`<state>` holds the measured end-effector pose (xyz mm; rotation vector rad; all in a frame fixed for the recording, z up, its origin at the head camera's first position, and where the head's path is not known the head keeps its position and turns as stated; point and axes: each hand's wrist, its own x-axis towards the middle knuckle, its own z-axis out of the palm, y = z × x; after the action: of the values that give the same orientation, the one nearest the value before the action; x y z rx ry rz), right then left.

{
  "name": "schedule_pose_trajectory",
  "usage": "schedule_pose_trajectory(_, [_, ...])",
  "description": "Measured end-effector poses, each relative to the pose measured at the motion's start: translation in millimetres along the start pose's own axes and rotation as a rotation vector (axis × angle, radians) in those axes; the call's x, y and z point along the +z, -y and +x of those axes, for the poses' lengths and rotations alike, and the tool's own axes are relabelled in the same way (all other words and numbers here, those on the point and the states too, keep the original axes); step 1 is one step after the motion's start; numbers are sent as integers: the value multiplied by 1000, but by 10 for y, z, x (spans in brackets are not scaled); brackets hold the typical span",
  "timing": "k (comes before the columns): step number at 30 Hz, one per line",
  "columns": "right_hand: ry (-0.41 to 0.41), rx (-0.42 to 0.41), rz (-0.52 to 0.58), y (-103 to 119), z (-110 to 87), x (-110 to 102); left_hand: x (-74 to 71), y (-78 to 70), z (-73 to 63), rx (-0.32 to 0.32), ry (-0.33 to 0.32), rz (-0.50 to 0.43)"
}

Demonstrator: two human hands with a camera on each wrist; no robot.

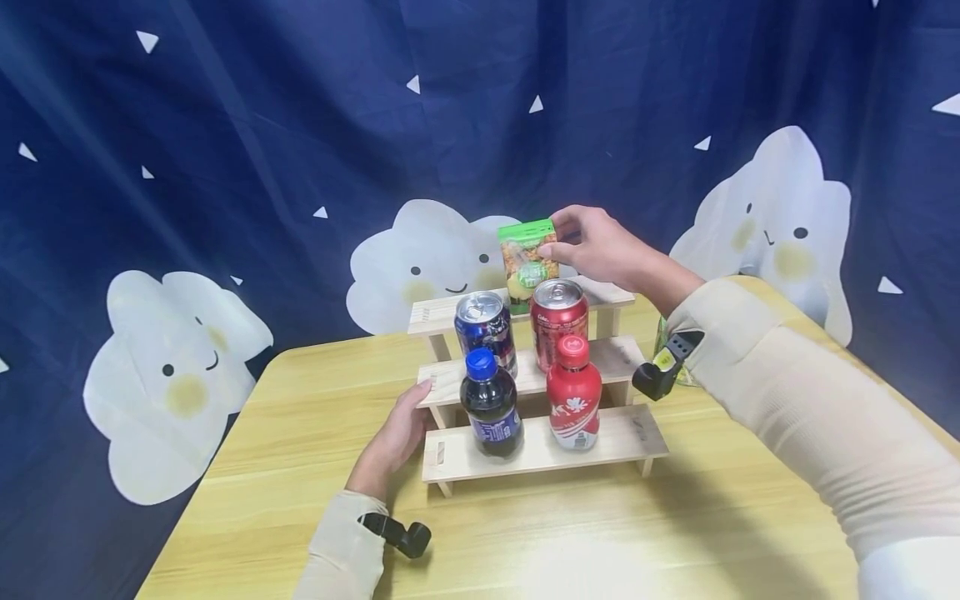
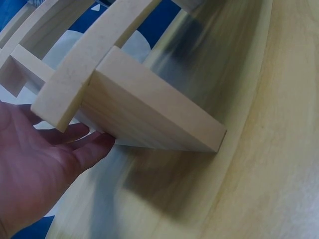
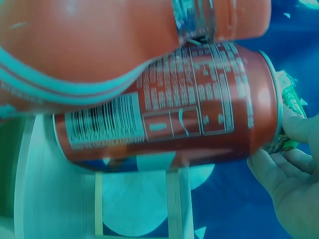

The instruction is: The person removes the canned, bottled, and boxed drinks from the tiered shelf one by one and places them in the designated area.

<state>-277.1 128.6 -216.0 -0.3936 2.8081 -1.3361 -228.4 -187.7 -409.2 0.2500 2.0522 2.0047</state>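
A wooden three-step rack (image 1: 630, 429) stands on the table. My right hand (image 1: 603, 250) pinches a green-topped snack packet (image 1: 528, 267) by its right side, upright at the top step; whether its base rests there is hidden by the cans. On the middle step stand a blue can (image 1: 483, 325) and a red can (image 1: 558, 321). The lowest step bears a dark drink bottle with a blue cap (image 1: 491, 408) and a red bottle (image 1: 573, 396). My left hand (image 1: 393, 442) is at the rack's left side, its relaxed fingers (image 2: 97, 149) against a wooden support (image 2: 149, 104).
The rack stands on a light wooden table (image 1: 285, 467). A greenish object (image 1: 662, 337), mostly hidden behind my right wrist, stands to the right of the rack. Behind the table hangs a dark blue curtain (image 1: 465, 125) with white clouds and triangles.
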Motion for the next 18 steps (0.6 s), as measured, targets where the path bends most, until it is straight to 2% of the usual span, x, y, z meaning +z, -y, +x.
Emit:
schedule_pose_trajectory(9, [-16, -20, -11, -135, -67, -169, -15, -8, 9, -14, 42, -1])
schedule_pose_trajectory(18, [-46, -21, -37, -259, -159, -338, 7, -11, 9, -11, 11, -10])
